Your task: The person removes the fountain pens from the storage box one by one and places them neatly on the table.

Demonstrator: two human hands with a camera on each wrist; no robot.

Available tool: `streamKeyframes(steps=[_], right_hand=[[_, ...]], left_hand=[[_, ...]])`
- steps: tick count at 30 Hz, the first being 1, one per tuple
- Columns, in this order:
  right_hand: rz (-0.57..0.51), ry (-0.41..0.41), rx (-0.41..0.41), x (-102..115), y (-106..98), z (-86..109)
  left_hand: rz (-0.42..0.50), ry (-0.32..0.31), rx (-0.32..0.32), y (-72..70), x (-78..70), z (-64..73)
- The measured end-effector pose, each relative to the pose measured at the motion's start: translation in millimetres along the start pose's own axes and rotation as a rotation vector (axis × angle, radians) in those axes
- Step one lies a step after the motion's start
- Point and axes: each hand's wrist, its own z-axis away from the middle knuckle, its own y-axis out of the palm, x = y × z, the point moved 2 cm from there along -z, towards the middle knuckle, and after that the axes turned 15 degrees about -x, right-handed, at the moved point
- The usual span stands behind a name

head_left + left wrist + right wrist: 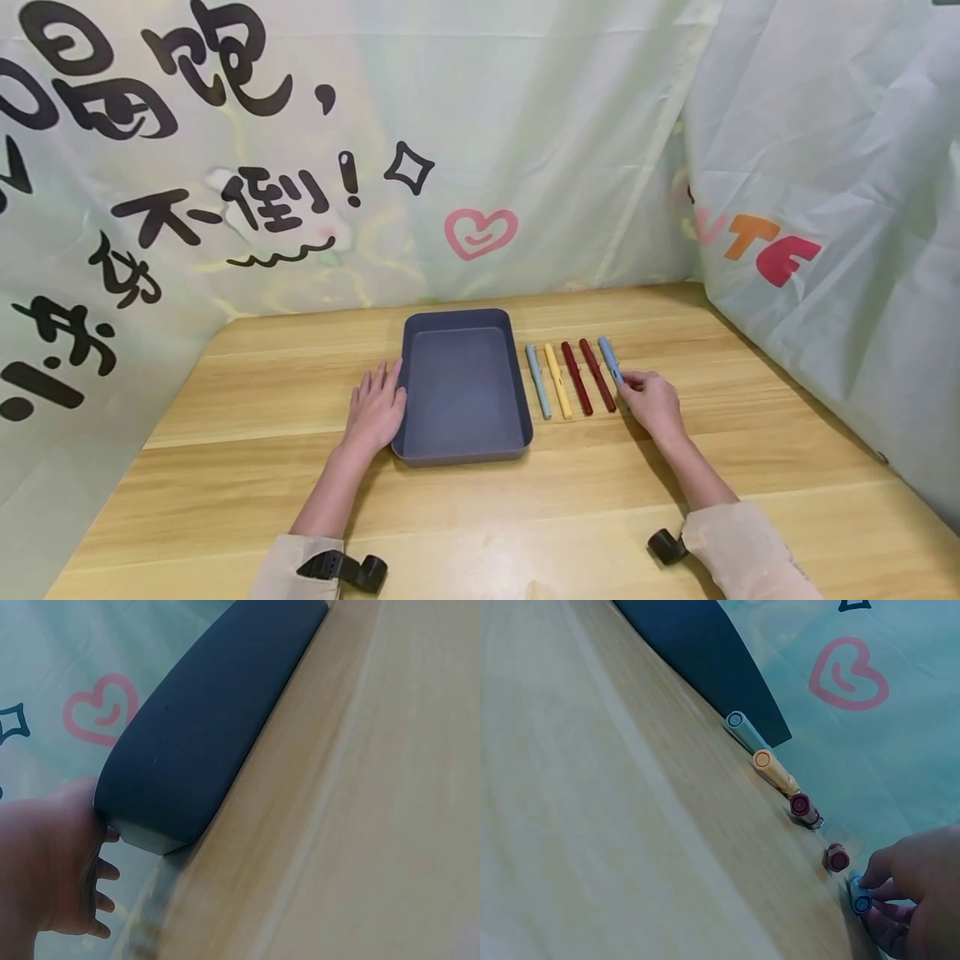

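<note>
A dark grey-blue rectangular tray (461,392) lies on the table, its inside bare. My left hand (377,410) rests against the tray's left wall with fingers extended; in the left wrist view, the hand (64,859) touches the tray's outer corner. To the right of the tray several capped pens lie in a row: a light blue-green pen (537,382), a yellow pen (558,381), a dark red pen (577,378), another dark red pen (597,375) and a blue pen (610,359). The blue pen's near end is pinched between the thumb and fingers of my right hand (654,403).
The light wood table (480,525) is bordered at the back and right by a pale printed curtain (585,150). Black wrist cameras sit by both sleeves, one at the left cuff (352,571) and one at the right cuff (667,547).
</note>
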Motion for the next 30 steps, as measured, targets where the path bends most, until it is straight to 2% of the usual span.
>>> streamKeyframes(steps=[7,19,30], right_hand=[[0.007,0.016,0.028,0.4,-1.0,-1.0],[0.014,-0.009,-0.014,-4.6,2.4,-3.9],[0.005,0.008,-0.003,-2.9,0.8,-3.7]], left_hand=[[-0.003,-0.001,0.006,-0.5,-1.0,-0.4],[-0.007,0.001,0.009,-1.0,-1.0,-1.1],[0.001,-0.001,0.015,-0.1,-0.2,-2.0]])
